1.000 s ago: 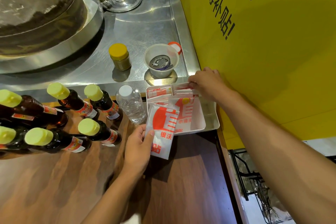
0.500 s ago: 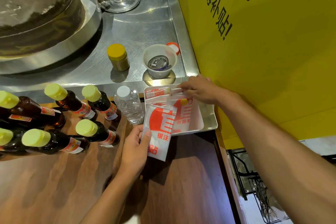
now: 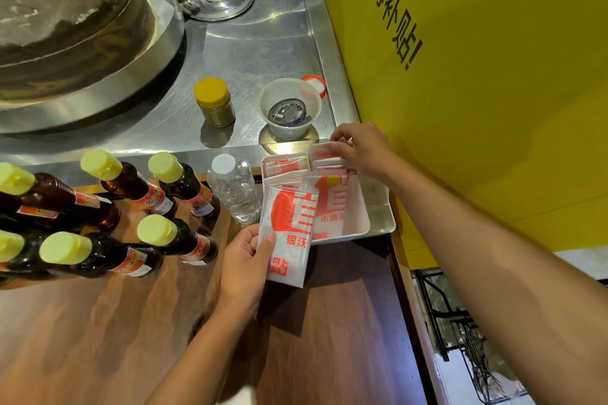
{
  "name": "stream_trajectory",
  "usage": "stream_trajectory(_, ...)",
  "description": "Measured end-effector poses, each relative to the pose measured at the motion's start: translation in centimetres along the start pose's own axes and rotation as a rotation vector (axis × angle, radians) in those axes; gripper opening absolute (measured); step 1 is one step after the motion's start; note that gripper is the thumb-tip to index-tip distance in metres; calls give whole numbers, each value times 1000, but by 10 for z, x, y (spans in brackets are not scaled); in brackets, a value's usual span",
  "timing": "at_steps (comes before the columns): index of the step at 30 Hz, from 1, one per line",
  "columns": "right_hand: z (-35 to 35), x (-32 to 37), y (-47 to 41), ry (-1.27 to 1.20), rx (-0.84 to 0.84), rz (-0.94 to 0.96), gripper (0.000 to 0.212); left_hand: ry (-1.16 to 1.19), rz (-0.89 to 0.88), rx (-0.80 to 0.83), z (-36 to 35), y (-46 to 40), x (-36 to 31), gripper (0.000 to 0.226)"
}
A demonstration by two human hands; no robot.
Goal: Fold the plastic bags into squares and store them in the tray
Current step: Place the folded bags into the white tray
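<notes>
Right hand (image 3: 362, 149) has drawn back from the yellow wall (image 3: 477, 108) to the tray's far compartments, pinching a small folded bag (image 3: 324, 152) there.

Curled fingertips grip that white-and-red square over the white tray (image 3: 357, 227), which sits on a metal pan (image 3: 383, 214) at the counter's corner. Left hand (image 3: 245, 268) holds a longer folded plastic bag (image 3: 291, 233) flat, thumb pressed on its left edge, the bag's upper end overlapping the tray's near rim beside a water bottle (image 3: 235, 191). Another printed bag (image 3: 332, 204) lies inside the tray.
</notes>
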State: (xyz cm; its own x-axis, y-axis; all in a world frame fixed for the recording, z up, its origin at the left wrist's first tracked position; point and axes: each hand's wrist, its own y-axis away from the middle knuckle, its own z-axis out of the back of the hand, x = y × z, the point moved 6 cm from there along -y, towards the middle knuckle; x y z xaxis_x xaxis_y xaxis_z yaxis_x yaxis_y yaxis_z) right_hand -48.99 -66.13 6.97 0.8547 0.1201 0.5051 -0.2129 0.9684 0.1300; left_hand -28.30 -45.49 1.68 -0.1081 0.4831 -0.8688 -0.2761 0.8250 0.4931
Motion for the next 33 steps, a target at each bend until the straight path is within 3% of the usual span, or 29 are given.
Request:
stream_trajectory(7, -13, 1, -7, 134, 98, -151, 18, -40, -14, -8, 0, -1, 1, 19)
stream_trajectory(10, -12, 0, -3, 49, 81, -199, 15, -35, -6, -1, -2, 1, -1, 19)
stream_trajectory(13, -1, -1, 13, -51, -54, -210, 14, -56, 11, 2, -1, 4, -5, 17)
stream_trajectory(17, 8, 10, 66, -453, -171, -215, 11, -2, 34, -1, -2, 12, -13, 15)
stream_trajectory(21, -15, 27, 119, -697, 80, -200, 19, 105, 31, 25, -11, 24, -30, 14)
stream_trajectory(24, -29, 40, 145, -729, 229, -173, 27, 75, -8, 47, -18, 35, -41, 13)
stream_trajectory(28, -27, 42, 154, -681, 142, -182, 16, 16, -47, 75, -21, 45, -46, 16)
stream_trajectory(30, -18, 35, 151, -716, 45, -171, 19, -8, -105, 89, -17, 44, -48, 18)
stream_trajectory(33, -1, 16, 138, -736, -103, -207, 27, -262, -239, 6, -3, 29, -47, 26)
